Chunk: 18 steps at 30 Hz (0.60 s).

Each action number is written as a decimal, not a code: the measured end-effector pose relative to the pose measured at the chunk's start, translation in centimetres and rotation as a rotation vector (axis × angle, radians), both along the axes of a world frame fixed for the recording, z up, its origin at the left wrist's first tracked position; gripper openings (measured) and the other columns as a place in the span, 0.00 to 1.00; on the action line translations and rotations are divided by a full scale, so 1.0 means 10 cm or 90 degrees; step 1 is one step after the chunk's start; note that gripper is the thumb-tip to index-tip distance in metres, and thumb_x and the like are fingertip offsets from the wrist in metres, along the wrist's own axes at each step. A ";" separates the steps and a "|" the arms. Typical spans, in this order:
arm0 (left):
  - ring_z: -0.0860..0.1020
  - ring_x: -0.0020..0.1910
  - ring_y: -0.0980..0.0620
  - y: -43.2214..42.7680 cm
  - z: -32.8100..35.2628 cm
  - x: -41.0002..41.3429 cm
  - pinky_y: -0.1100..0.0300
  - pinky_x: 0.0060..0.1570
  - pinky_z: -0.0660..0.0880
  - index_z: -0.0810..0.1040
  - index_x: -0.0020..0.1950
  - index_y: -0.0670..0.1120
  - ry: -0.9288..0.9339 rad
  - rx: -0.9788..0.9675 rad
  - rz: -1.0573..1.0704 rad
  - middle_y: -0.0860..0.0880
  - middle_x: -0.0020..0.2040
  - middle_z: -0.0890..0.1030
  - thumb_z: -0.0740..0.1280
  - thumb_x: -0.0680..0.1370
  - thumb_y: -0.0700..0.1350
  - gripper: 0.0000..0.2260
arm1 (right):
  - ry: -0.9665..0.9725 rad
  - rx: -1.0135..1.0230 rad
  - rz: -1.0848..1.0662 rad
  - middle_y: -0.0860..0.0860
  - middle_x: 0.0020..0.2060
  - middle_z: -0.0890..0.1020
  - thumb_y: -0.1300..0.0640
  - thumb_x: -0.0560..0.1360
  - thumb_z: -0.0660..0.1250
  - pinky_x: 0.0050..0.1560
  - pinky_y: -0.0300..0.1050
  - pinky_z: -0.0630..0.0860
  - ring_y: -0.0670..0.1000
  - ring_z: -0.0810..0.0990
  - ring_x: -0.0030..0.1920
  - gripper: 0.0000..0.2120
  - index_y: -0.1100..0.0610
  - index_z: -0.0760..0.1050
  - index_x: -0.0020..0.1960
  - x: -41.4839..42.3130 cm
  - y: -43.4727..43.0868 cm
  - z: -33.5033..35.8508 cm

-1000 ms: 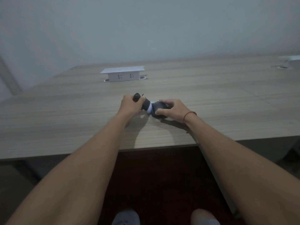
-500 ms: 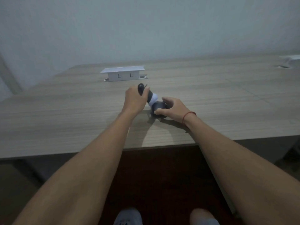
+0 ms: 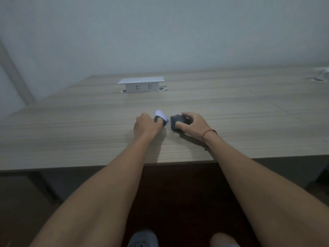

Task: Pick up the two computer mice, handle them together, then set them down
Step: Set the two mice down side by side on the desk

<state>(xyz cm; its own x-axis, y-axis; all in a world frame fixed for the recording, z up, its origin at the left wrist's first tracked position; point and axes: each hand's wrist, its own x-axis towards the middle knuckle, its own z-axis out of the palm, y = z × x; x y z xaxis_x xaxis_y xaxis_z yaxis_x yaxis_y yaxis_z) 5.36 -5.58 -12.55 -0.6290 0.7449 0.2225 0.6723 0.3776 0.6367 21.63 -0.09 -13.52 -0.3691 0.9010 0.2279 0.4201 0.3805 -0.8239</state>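
Both arms reach forward; left hand (image 3: 146,126) grips a white-and-dark mouse (image 3: 161,118), seemingly tilted up; right hand (image 3: 193,124) clasps the dark mouse (image 3: 175,123) on the wooden surface (image 3: 71,131) by a pale wall (image 3: 160,32).

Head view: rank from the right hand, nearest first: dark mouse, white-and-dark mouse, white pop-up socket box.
1. Dark mouse: under the right hand, gripped.
2. White-and-dark mouse: just left, in the left hand.
3. White pop-up socket box: far back, left of centre.
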 end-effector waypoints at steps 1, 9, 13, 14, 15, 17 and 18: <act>0.79 0.51 0.39 -0.01 0.00 0.01 0.54 0.42 0.72 0.76 0.53 0.38 0.017 -0.011 -0.001 0.39 0.54 0.79 0.66 0.73 0.54 0.20 | -0.003 -0.002 -0.009 0.54 0.66 0.75 0.50 0.71 0.71 0.57 0.40 0.70 0.50 0.74 0.61 0.30 0.58 0.69 0.70 0.00 -0.01 -0.02; 0.79 0.51 0.40 -0.24 -0.03 -0.05 0.54 0.42 0.71 0.76 0.51 0.39 0.154 -0.012 0.020 0.41 0.52 0.79 0.64 0.72 0.65 0.28 | -0.051 0.070 -0.063 0.53 0.68 0.72 0.39 0.70 0.70 0.64 0.49 0.70 0.54 0.72 0.67 0.37 0.56 0.65 0.72 -0.04 -0.23 -0.07; 0.72 0.64 0.42 -0.23 -0.12 -0.06 0.50 0.60 0.70 0.67 0.67 0.43 0.125 0.047 -0.137 0.43 0.66 0.72 0.61 0.77 0.58 0.25 | -0.128 0.142 -0.059 0.54 0.70 0.69 0.38 0.71 0.66 0.66 0.54 0.70 0.56 0.70 0.68 0.36 0.55 0.63 0.73 -0.10 -0.23 -0.10; 0.69 0.70 0.43 -0.20 -0.15 -0.06 0.48 0.66 0.67 0.62 0.72 0.44 0.113 0.023 -0.186 0.44 0.71 0.69 0.59 0.79 0.57 0.26 | -0.143 0.148 -0.055 0.55 0.71 0.68 0.38 0.72 0.65 0.67 0.55 0.70 0.56 0.69 0.69 0.36 0.54 0.63 0.73 -0.11 -0.21 -0.11; 0.64 0.74 0.44 -0.17 -0.18 -0.05 0.47 0.71 0.62 0.58 0.76 0.46 0.117 -0.011 -0.222 0.46 0.76 0.64 0.56 0.80 0.56 0.27 | -0.155 0.152 -0.052 0.55 0.71 0.68 0.39 0.72 0.65 0.67 0.55 0.69 0.57 0.69 0.69 0.35 0.54 0.62 0.73 -0.12 -0.20 -0.11; 0.58 0.78 0.47 -0.10 -0.22 -0.04 0.46 0.74 0.55 0.54 0.78 0.49 0.157 -0.079 -0.257 0.48 0.79 0.57 0.50 0.82 0.55 0.25 | -0.174 0.162 -0.053 0.56 0.69 0.70 0.41 0.73 0.64 0.64 0.52 0.71 0.56 0.71 0.66 0.32 0.55 0.64 0.72 -0.14 -0.14 -0.12; 0.57 0.78 0.49 -0.05 -0.23 -0.04 0.46 0.74 0.54 0.55 0.78 0.49 0.174 -0.099 -0.266 0.48 0.79 0.57 0.48 0.82 0.53 0.24 | -0.178 0.168 -0.055 0.56 0.64 0.73 0.43 0.74 0.64 0.59 0.49 0.73 0.56 0.73 0.62 0.28 0.56 0.67 0.69 -0.15 -0.10 -0.13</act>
<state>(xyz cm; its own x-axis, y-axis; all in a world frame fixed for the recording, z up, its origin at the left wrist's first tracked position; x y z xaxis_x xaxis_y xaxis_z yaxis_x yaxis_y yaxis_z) 4.98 -6.10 -14.90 -0.2058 0.9573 0.2030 0.9195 0.1181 0.3750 20.14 -1.06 -14.81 -0.3755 0.8549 0.3579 0.6538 0.5180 -0.5515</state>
